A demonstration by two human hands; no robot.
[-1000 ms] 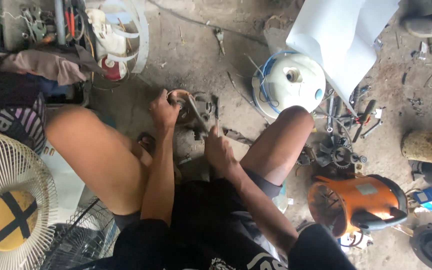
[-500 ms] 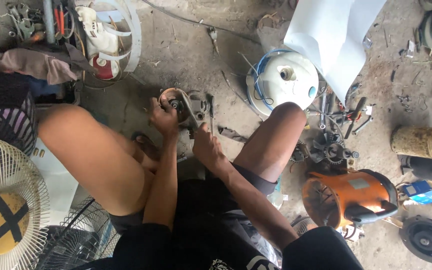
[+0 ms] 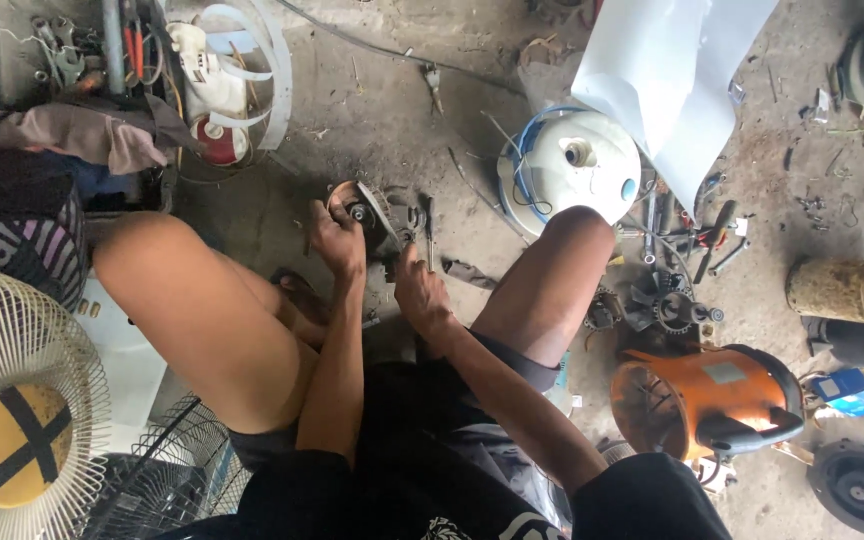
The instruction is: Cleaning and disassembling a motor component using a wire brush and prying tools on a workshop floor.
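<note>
- A round, greasy metal motor part point(image 3: 377, 215) is seen on the concrete floor point(image 3: 372, 110), between the person's bent knees; it serves as the landmark here.
- The left hand point(image 3: 337, 240) is closed over the near-left edge of the motor part, the fingers wrapped on its rim.
- The right hand point(image 3: 420, 290) is held just below and right of the motor part, fingers curled shut on a thin dark tool point(image 3: 428, 232) whose shaft is stood up beside the part; how the tip meets the part cannot be told.
- A white round plastic housing point(image 3: 577, 170), with blue wire coiled on it, is set to the right of the motor part, partly covered by a pale sheet point(image 3: 667, 75).
- An orange blower casing point(image 3: 707, 400) is laid well to the lower right, and a flat blue package point(image 3: 857, 392) is found beyond it.
- A rusty yellowish cylindrical can point(image 3: 842, 290) is laid on its side far right; its contents cannot be made out.
- A white fan guard with a yellow centre disc point(image 3: 17, 450) is placed far to the lower left.
</note>
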